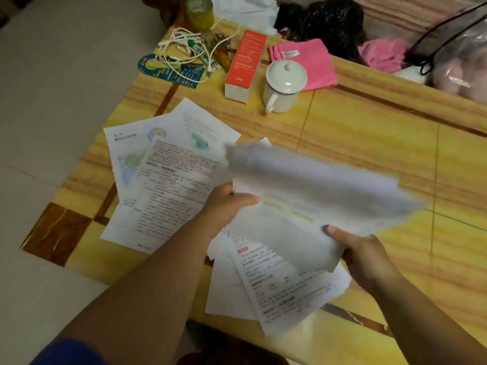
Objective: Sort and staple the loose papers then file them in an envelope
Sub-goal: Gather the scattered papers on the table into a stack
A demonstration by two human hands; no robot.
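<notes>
Both my hands hold a blurred bundle of white printed sheets (311, 185) above the yellow table (369, 133). My left hand (224, 204) grips its left edge, thumb on top. My right hand (361, 248) pinches its lower right corner. Under the bundle, near the table's front edge, lie more printed pages (279, 283) with black and red text. To the left is a spread pile of loose papers (163, 175), some with coloured map pictures. No stapler or envelope shows.
At the back stand a white lidded mug (283, 85), a red and white box (243, 65), a folded pink cloth (313, 61), tangled white cables (189, 54) and a yellow jar (200, 11). A dark bag and a clear plastic bag sit far right.
</notes>
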